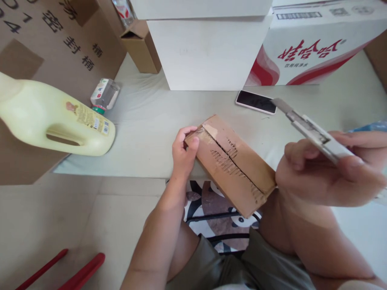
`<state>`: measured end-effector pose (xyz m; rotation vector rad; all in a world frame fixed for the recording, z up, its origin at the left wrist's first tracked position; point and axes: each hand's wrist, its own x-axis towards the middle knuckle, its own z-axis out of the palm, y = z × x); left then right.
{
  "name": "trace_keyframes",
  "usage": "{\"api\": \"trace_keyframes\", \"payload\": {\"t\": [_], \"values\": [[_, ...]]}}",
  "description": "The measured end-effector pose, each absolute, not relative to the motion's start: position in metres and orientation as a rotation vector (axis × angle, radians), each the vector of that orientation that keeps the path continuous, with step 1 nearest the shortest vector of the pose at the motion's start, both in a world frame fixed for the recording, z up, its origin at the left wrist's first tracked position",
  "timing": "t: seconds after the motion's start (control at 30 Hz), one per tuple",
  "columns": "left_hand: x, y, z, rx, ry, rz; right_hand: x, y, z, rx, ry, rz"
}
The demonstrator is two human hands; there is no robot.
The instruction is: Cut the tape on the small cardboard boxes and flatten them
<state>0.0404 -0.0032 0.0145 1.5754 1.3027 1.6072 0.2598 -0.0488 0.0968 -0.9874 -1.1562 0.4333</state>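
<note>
A brown cardboard box (pixel 242 161) lies tilted across the near edge of the table, its top seam slit and patches of the surface torn to show corrugation. My left hand (pixel 185 153) grips the box's far left corner, thumb on top. Raised at the right, my right hand (pixel 335 169) is closed round a utility knife (pixel 314 133) with a light handle. Its blade extends up and left, away from the box, and overlaps the phone (pixel 256 102) in view.
A yellow jug (pixel 57 117) and a small clear bottle (pixel 105 94) are at the left. A white box (pixel 208 52), a red-and-white carton (pixel 302 60) and a small brown carton (pixel 142 48) stand at the back of the table (pixel 136 133). A large cardboard box (pixel 60 52) is at far left.
</note>
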Motion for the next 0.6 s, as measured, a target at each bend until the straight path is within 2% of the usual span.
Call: {"api": "trace_keyframes", "payload": {"t": [0.2,0.47,0.6], "values": [[0.043,-0.007,0.024,1.654,1.219,1.621,0.260,-0.038,0.096,-0.881,-0.826,0.567],[0.055,-0.017,0.032,1.273,1.251,1.763,0.249,-0.042,0.090,-0.898,-1.047,0.495],[0.048,-0.013,0.033,1.111,1.304,1.787,0.261,-0.040,0.094,-0.894,-0.968,0.429]]}}
